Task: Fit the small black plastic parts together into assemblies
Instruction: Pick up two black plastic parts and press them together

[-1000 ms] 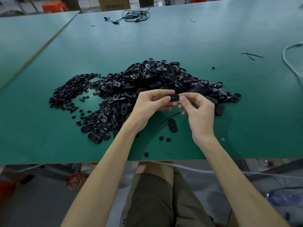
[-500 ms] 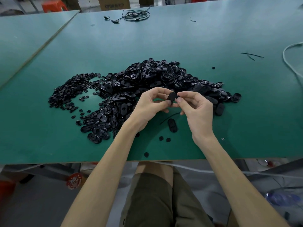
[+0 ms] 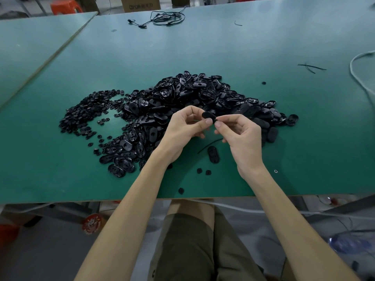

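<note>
small flat matte-black oval part (image 3: pixel 208 116), fingers (image 3: pixel 207 121) of left hand (image 3: pixel 182 132) and right hand (image 3: pixel 243 138) tight on it

Green tbl (image 3: pixel 243 47), orange stool (image 3: pixel 66 6) + cardbd boxes (image 3: pixel 140 4) behind, grey floor (image 3: pixel 40 250)

Wears olive-brown shorts (image 3: pixel 192 250) at 6 o'clock in the view. Cut from matte woven cloth, creased in long soft folds down both thighs and darker in the hollow between the legs. Ends in a plain hem at the 12 o'clock side, just short of a bare knee (image 3: pixel 190 205). Shows a left forearm (image 3: pixel 125 220) at 7 o'clock and a right forearm (image 3: pixel 294 230) at 5 o'clock, both bare to the frame's edge. Keeps short, trimmed nails on the left hand (image 3: pixel 182 128) and the right hand (image 3: pixel 241 138).
</note>
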`<state>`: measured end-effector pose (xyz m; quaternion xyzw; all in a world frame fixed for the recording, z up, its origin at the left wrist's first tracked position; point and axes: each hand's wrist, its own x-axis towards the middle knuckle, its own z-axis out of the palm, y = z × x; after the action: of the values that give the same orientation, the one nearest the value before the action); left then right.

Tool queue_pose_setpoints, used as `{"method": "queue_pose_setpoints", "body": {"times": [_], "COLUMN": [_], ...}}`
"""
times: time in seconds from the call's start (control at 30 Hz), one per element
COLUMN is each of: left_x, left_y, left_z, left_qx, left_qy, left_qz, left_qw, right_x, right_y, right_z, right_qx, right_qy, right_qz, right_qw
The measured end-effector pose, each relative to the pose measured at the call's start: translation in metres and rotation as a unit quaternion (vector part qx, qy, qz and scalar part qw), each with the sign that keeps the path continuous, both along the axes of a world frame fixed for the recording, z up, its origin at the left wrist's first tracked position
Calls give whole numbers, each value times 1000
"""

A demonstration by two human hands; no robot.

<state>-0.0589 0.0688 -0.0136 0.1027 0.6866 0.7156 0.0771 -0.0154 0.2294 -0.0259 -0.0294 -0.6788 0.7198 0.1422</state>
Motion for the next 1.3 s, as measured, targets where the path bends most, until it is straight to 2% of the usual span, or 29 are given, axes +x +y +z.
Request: {"method": "queue_pose_setpoints", "body": {"times": [0.33, 0.8, 1.3], "left_x": [4, 4, 4], "left_y": [2, 4, 6], "left_z": [5, 1, 2], "left_qx": [-45, -30, -66], "left_qy": [22, 29, 59], "left_qz": [-31, -19, -11], "left_qw": [998, 999, 996], "right_x": [1, 1, 2], "right_y": [0, 1, 1], "right_z": [-1, 0, 1], "right_qx": [26, 37, 63], "right_qy": [11, 7, 11], "right_qz": [-12, -28, -34], "right_qw": [1000, 999, 997]}}
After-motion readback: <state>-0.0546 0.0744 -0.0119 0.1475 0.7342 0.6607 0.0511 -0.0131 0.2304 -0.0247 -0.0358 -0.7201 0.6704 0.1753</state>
